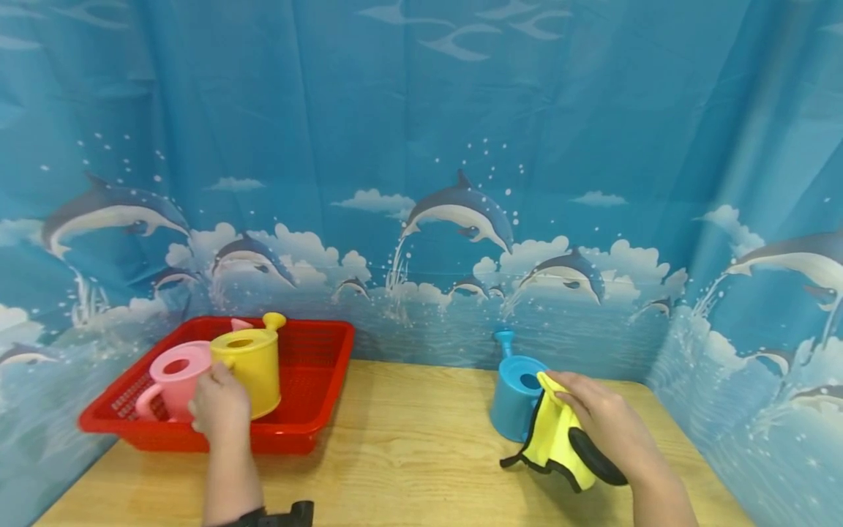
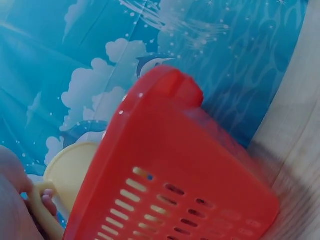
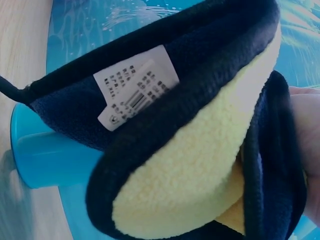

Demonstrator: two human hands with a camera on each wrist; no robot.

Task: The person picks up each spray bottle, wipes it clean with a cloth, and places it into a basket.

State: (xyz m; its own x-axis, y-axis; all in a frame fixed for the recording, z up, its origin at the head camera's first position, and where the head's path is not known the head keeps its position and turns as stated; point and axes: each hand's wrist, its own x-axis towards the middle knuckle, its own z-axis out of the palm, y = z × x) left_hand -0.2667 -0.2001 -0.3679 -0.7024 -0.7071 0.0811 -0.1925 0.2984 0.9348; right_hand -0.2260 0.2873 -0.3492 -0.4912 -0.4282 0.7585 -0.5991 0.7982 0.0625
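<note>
My left hand (image 1: 220, 404) grips the handle of a yellow watering can (image 1: 258, 377), which stands upright inside the red plastic basket (image 1: 338, 373). In the left wrist view, fingers curl through the yellow handle (image 2: 40, 212) beside the basket's slotted wall (image 2: 165, 145). A pink watering can (image 1: 179, 384) is left of the yellow one. On the right, my right hand (image 1: 609, 421) pinches a yellow cloth (image 1: 556, 432) with dark edging, hanging in folds. The cloth (image 3: 185, 170) partly hides a blue watering can (image 1: 512, 402) on the table; a white label (image 3: 137, 87) shows on its dark side.
The wooden table (image 1: 408, 446) runs between the basket and the blue can. A blue dolphin-printed curtain (image 1: 369, 183) hangs behind the table and along its sides. Part of something pink (image 1: 241, 324) shows behind the yellow can.
</note>
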